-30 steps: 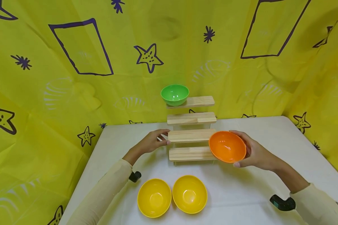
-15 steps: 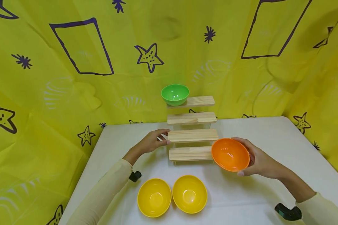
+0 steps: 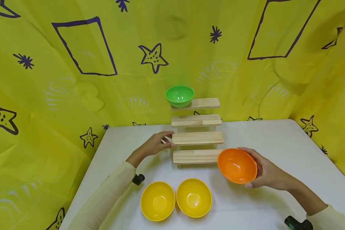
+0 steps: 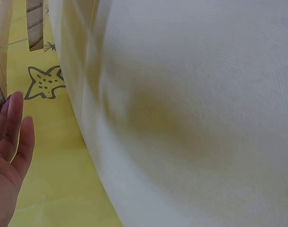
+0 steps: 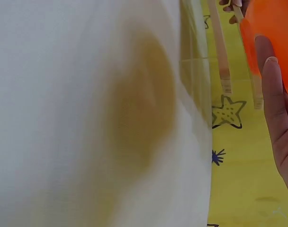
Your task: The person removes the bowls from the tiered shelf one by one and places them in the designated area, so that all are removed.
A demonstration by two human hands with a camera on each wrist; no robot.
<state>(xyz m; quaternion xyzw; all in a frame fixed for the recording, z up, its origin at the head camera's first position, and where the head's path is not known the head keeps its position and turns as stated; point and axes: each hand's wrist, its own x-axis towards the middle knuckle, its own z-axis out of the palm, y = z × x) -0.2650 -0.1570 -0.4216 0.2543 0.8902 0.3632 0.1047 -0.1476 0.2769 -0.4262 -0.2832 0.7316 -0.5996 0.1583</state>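
Observation:
My right hand (image 3: 271, 172) grips an orange bowl (image 3: 237, 166) by its right side, thumb at the near rim and fingers around the far side. The bowl is tilted toward me and overlaps the right end of the lowest step in the head view. In the right wrist view the fingers (image 5: 275, 94) lie along the orange bowl (image 5: 276, 33). At the left end of a wooden step stand (image 3: 197, 138), my left hand (image 3: 155, 144) holds the second-lowest board between thumb and fingertips. A green bowl (image 3: 179, 96) sits on the left part of the top step.
Two yellow bowls (image 3: 157, 201) stand side by side on the white table (image 3: 126, 198) in front of the stand. A yellow patterned curtain (image 3: 118, 95) rises behind and beside the table. Dark devices (image 3: 138, 179) are worn at the wrists.
My right hand has brought the orange bowl down toward me and slightly right, uncovering the right end of the second-lowest board. The left hand stays at the stand.

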